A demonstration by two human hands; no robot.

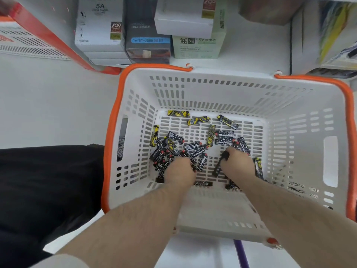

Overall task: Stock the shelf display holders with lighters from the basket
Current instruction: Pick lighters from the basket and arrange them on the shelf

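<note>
A white slotted basket [301,132] with an orange rim stands on the floor below me. Several black-and-white and yellow-and-black lighters [195,147] lie scattered over its bottom. Both my hands reach down into it. My left hand [180,171] is down among the pile at the left, its fingers curled into the lighters there. My right hand [238,161] grips a black lighter [220,165] that points down to the left beneath my thumb. The fingertips of both hands are hidden among the lighters.
Boxed goods [146,35] fill the low white shelf behind the basket. A second orange-rimmed basket [38,39] sits at the top left. My dark trouser leg [38,190] is at the left, and a purple strip [241,254] lies on the floor below the basket.
</note>
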